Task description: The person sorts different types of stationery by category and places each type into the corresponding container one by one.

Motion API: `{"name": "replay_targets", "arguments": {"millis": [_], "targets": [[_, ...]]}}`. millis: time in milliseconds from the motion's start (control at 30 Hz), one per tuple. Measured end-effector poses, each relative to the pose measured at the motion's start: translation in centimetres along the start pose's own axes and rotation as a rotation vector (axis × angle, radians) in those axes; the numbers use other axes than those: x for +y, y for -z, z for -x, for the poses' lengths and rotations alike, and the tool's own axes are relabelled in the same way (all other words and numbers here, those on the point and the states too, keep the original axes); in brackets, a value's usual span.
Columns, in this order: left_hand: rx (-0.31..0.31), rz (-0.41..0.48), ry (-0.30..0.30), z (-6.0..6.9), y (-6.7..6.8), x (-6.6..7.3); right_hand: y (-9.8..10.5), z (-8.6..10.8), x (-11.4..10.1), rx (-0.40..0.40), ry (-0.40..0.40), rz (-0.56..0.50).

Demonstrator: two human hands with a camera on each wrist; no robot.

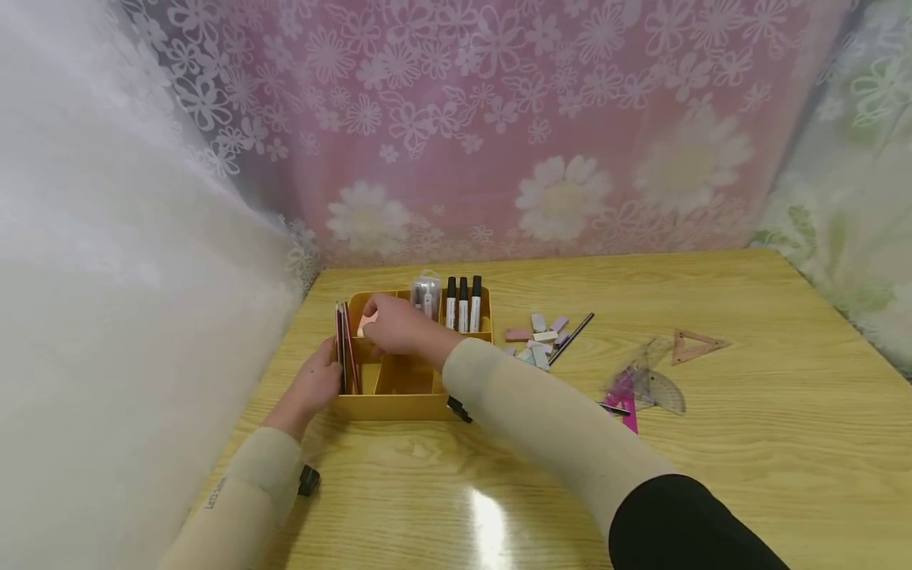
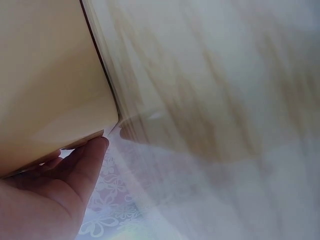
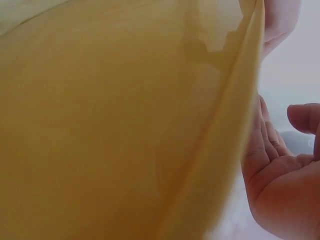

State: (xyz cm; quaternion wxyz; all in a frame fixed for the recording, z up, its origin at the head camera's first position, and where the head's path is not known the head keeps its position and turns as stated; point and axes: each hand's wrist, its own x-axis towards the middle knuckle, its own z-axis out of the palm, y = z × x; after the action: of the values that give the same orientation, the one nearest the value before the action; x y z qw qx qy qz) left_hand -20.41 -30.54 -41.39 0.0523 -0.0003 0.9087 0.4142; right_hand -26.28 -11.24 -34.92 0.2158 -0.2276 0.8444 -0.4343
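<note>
A yellow desk organizer [image 1: 399, 407] with several compartments stands on the table's left part. My left hand [image 1: 318, 378] holds its left side, next to upright pencils [image 1: 343, 348]. In the left wrist view, the thumb and fingers of the left hand [image 2: 60, 185] meet the organizer's edge. My right hand [image 1: 400, 323] reaches over the back left compartment, beside a small peach-coloured block [image 1: 366, 322]. From the right wrist, the thumb of the right hand [image 3: 280, 185] stands apart from its extended fingers; the yellow wall [image 3: 110, 125] partly hides them.
Black-capped markers [image 1: 464, 305] and a clear case [image 1: 426, 294] stand in the organizer's back compartments. To its right lie several erasers [image 1: 537, 340] and a dark pencil [image 1: 572, 337]. Farther right are clear rulers and a protractor [image 1: 661, 391], a magenta ruler [image 1: 625, 396] and a wooden triangle [image 1: 694, 347].
</note>
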Motion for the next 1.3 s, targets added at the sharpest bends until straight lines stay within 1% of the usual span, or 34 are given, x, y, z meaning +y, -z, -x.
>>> {"name": "replay_targets", "arguments": {"millis": [133,233,300,467,567,667,767,933,1133,1300], "targets": [[-0.016,0.011,0.022,0.1,-0.3,0.1,1.0,0.7,0.9,-0.014,0.003,0.031],[-0.030,0.014,0.027,0.1,-0.3,0.3,2.2,1.5,1.5,-0.013,0.023,0.059],[-0.032,0.005,0.022,0.2,-0.2,0.4,3.0,2.2,1.8,-0.007,0.036,0.060],[-0.013,-0.049,0.027,0.4,0.5,0.2,5.5,3.7,2.6,0.013,0.067,0.091],[-0.016,-0.043,0.031,0.4,0.7,0.2,7.2,4.3,3.7,0.031,0.065,0.126],[-0.025,-0.033,0.021,0.3,0.7,0.3,9.1,4.9,5.3,0.056,0.034,0.145],[-0.015,-0.030,0.012,0.2,0.7,0.3,11.0,5.5,7.0,0.088,-0.007,0.178],[-0.005,-0.005,0.021,0.1,0.5,0.3,13.9,6.7,9.8,0.121,-0.085,0.217],[-0.020,0.000,0.037,0.1,0.2,0.3,16.3,8.4,14.3,0.121,-0.172,0.217],[-0.024,0.000,0.039,0.2,0.0,0.3,17.9,9.3,17.5,0.087,-0.251,0.251]]}}
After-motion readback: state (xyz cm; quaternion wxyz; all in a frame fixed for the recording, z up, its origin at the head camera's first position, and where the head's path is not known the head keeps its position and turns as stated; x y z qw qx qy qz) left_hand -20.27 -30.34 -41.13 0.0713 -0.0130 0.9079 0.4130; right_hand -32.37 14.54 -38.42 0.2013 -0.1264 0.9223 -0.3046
